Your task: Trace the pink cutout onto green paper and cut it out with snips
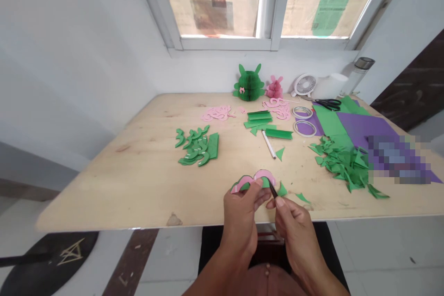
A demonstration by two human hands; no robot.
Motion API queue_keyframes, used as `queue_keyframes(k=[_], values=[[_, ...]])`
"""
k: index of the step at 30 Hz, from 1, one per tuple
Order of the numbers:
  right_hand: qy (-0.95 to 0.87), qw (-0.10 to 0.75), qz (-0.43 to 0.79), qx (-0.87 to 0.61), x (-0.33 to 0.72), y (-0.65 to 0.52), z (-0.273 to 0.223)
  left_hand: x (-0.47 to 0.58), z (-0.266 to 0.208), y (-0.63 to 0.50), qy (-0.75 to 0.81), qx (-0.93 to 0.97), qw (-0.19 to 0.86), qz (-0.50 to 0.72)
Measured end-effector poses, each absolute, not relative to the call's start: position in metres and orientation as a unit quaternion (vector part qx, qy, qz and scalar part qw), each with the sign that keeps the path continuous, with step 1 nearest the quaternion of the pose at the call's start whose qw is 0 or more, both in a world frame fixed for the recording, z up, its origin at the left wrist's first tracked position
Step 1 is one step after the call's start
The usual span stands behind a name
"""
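Note:
My left hand (241, 208) pinches a curved pink paper cutout (264, 175) laid with green paper (265, 182), just above the table's front edge. My right hand (293, 217) is closed around a thin black pointed tool (273, 189); its tip meets the right end of the paper, and its exact kind cannot be made out. Small green paper scraps (281, 189) lie beside this hand. Farther left on the table is a pile of curved green paper cutouts (196, 148).
Pink cutouts (218, 113), a white marker (268, 144) and tape rolls (305, 128) lie beyond my hands. Green scraps (347, 162), purple paper (367, 129) and black scissors (328, 104) are at right. Green and pink paper figures (249, 85), a small fan (305, 85) and a bottle (357, 76) stand behind.

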State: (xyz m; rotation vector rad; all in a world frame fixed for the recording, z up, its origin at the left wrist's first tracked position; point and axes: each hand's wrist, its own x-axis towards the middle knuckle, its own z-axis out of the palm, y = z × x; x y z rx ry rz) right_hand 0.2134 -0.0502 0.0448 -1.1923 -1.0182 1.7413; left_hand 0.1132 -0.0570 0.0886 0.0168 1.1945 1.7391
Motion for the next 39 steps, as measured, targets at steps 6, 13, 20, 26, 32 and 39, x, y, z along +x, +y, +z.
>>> queue_keyframes(k=[6,13,20,26,32,39], values=[[-0.42,0.38,0.678,-0.469,0.215,-0.05,0.044,0.109,0.086,-0.057,0.502,0.023,0.493,0.71],[-0.446,0.367,0.67,-0.466,0.217,-0.047,0.044,0.104,0.088,-0.059,0.508,0.058,0.499,0.699],[-0.468,0.362,0.664,-0.458,0.218,-0.046,0.046,0.1,0.09,-0.061,0.504,0.084,0.501,0.699],[-0.461,0.365,0.669,-0.455,0.218,-0.047,0.045,0.1,0.09,-0.061,0.502,0.089,0.504,0.697],[-0.453,0.362,0.674,-0.457,0.218,-0.048,0.044,0.098,0.09,-0.061,0.5,0.083,0.506,0.698],[-0.449,0.361,0.676,-0.459,0.219,-0.048,0.04,0.098,0.091,-0.063,0.508,0.089,0.511,0.688]])
